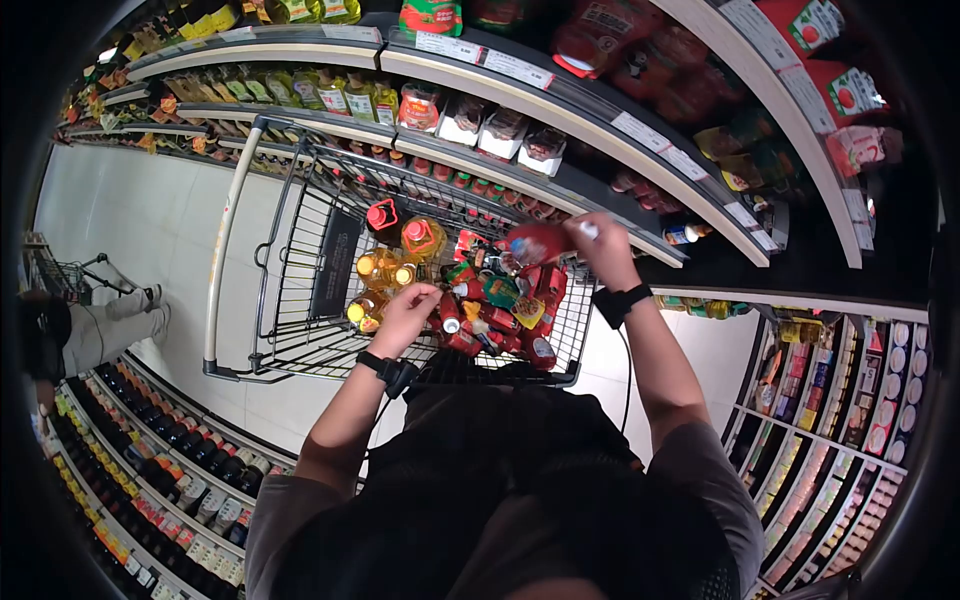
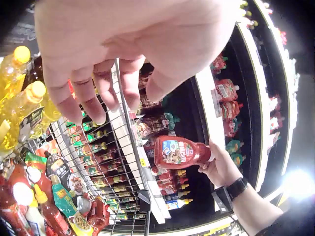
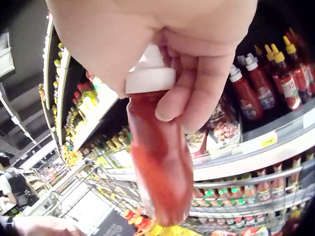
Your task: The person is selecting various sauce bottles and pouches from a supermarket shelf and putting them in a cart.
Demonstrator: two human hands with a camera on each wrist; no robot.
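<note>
My right hand (image 1: 603, 245) grips a red ketchup bottle (image 3: 160, 157) around its white cap (image 3: 150, 78) and neck. The right wrist view shows the bottle hanging base down; in the left wrist view its printed label (image 2: 174, 152) faces out. In the head view the bottle is blurred, above the far right part of the shopping cart (image 1: 262, 250). Loosely bent and holding nothing, the fingers of my left hand (image 1: 408, 315) hang over the cart's middle. Below lie red sauce bottles (image 1: 450, 320), a green-labelled pouch (image 1: 500, 292) and several yellow oil bottles (image 1: 423, 238).
Shelves (image 1: 560, 85) of sauces and pouches run along the far side of the cart. More ketchup bottles (image 3: 248, 93) stand on one. At the left, a person (image 1: 110, 320) stands by another cart (image 1: 60, 275). Bottle shelves (image 1: 190, 480) line the lower left.
</note>
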